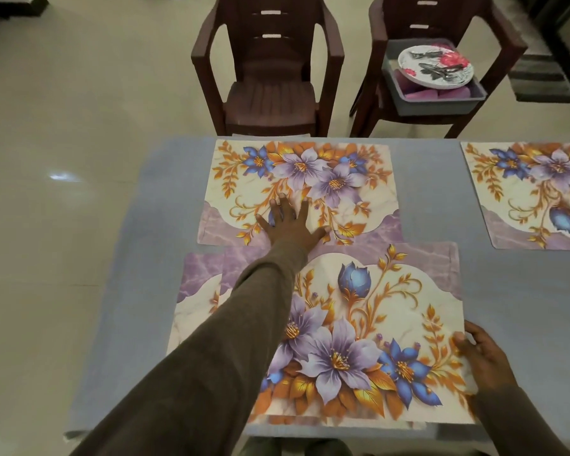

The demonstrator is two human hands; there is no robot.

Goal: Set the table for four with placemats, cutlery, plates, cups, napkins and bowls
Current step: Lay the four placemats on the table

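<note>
My left hand [292, 223] lies flat with spread fingers on the near part of a floral placemat [343, 166] at the table's far side. Two more floral placemats lie stacked in front of me: the top placemat [369, 324] sits askew over a lower placemat [195, 291] that peeks out at the left. My right hand [482, 357] grips the right edge of the top placemat, thumb on its face. A fourth placemat [533, 192] lies at the far right, cut off by the frame edge.
The table [435, 199] has a blue-grey cloth. Two dark brown plastic chairs stand beyond it: the left chair [270, 93] has a bare seat, the right chair [441, 14] holds a grey tub [441, 105] with floral plates [436, 65] and purple items. Cream tiled floor lies to the left.
</note>
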